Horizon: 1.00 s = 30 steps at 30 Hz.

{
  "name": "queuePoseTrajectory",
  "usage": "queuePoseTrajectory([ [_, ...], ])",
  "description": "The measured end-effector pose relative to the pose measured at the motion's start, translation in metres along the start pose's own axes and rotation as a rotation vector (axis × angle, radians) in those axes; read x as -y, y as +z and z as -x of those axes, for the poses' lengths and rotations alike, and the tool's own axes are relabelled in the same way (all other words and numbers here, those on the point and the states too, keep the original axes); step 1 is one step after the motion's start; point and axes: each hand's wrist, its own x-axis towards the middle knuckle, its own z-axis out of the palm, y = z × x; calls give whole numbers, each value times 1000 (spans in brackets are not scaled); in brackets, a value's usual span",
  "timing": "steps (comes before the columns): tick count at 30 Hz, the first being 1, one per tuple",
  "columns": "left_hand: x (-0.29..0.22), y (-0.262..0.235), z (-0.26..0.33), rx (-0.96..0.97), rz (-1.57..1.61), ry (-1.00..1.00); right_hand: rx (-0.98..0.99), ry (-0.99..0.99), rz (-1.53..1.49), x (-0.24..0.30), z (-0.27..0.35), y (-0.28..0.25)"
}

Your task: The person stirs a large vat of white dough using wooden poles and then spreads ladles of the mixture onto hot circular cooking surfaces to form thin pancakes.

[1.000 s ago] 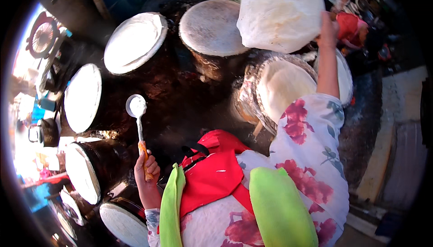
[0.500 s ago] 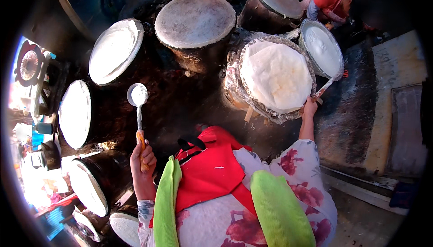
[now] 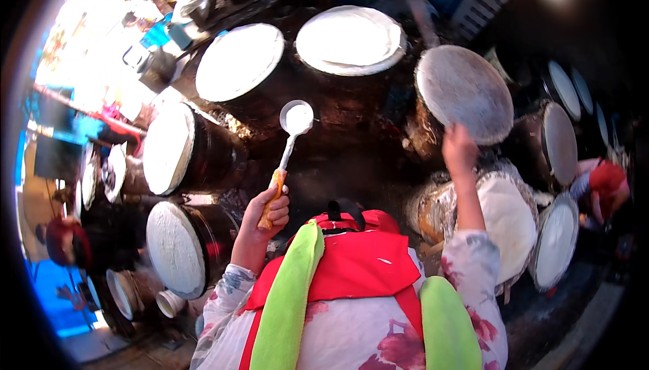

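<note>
We are holding a ladle [image 3: 289, 141] in our left hand [image 3: 267, 213]. The fingers [image 3: 278, 202] are curling tight around its orange handle, and the white bowl of the ladle is pointing up and away from us, over the dark gap between the drums. The bowl is looking white inside, maybe coated with batter, but we cannot tell for sure.

Our right hand [image 3: 458, 148] is reaching up to the grey round lid [image 3: 464, 93], which is standing tilted at the upper right. The hand is meeting the lower edge of this lid. The fingers are lying together, but we cannot tell if they are gripping the edge or only touching it.

Around us, many dark drums are standing in a ring, each one with a round top covered in white. One white-topped drum [image 3: 350, 38] is sitting straight ahead, another drum [image 3: 240, 60] just left of it. Under our right forearm a cloth-covered drum [image 3: 508, 224] is showing a pale sheet on top. We are wearing a red apron [image 3: 358, 265] with green straps over a flowered sleeve [image 3: 473, 262].
</note>
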Motion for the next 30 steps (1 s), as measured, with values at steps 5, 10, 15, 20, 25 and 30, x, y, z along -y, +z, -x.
queuePoseTrajectory([
  [5,16,-7,37,-85,120,172,207,-486,-109,118,-111,119],
  [10,42,-7,59,-200,176,340,303,-678,23,156,-171,235],
  [15,65,-16,77,-261,357,466,228,-816,-9,160,-198,269],
  [20,64,-26,74,-238,425,506,139,-621,-243,159,-239,249],
  [25,47,-25,68,-205,357,472,-202,-442,-444,133,-307,142],
  [30,27,-25,56,-185,242,395,-312,-88,-595,60,-292,-41],
])
